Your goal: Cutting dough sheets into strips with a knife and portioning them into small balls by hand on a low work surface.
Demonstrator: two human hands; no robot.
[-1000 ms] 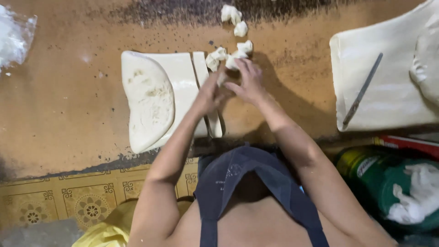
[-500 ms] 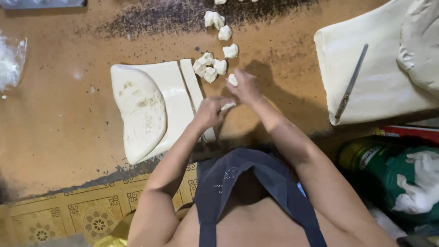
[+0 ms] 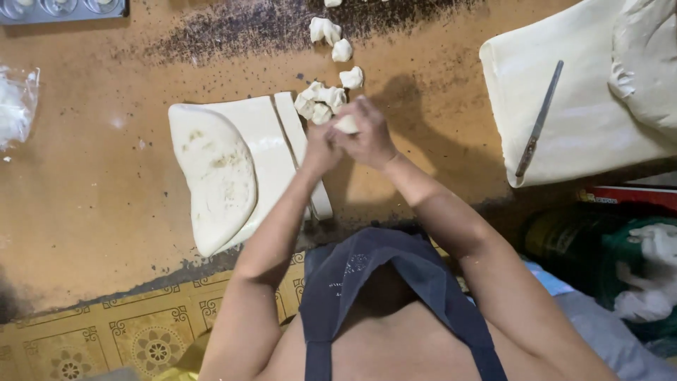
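My left hand [image 3: 319,147] and my right hand [image 3: 369,134] meet over the brown table, both closed on one small piece of white dough [image 3: 346,125]. Just beyond my fingers lies a cluster of small dough pieces [image 3: 319,99], with more pieces [image 3: 331,35] trailing away up the table. Under my left forearm lies a cut strip of dough [image 3: 300,141] beside a folded flat sheet of dough [image 3: 229,166].
At the right, a large white dough slab [image 3: 571,106] carries a long knife [image 3: 539,118] and a dough lump [image 3: 645,63]. A clear plastic bag [image 3: 14,106] lies at the left edge, a metal tray [image 3: 63,8] at the top left. Green containers [image 3: 599,254] stand below the table.
My hands have lifted off the strip and come together on a small piece of dough. The view has shifted, so the table contents sit lower in the picture.
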